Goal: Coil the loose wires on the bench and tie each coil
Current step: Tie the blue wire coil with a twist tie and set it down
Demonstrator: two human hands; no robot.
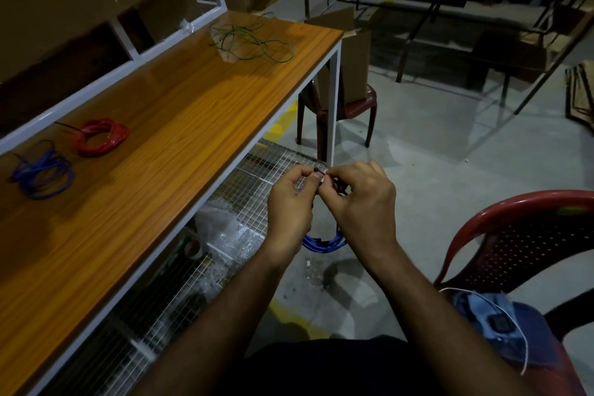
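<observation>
I hold a blue wire coil (324, 240) in front of me, off the bench's right side; its lower loop hangs below my wrists. My left hand (291, 202) and my right hand (361, 199) meet at the coil's top, fingers curled, pinching a thin dark tie there. On the wooden bench (167, 125) lie a red coil (101, 137), a second blue coil (43, 175) to its left, and a loose green wire (250, 38) spread at the far end.
A wire-mesh shelf (225, 222) with plastic wrap and a tape roll sits under the bench. A red chair (527, 235) with blue cloth stands at my right. Another chair (340, 109) carrying a cardboard box stands past the bench's end. Cardboard boxes stand behind the bench.
</observation>
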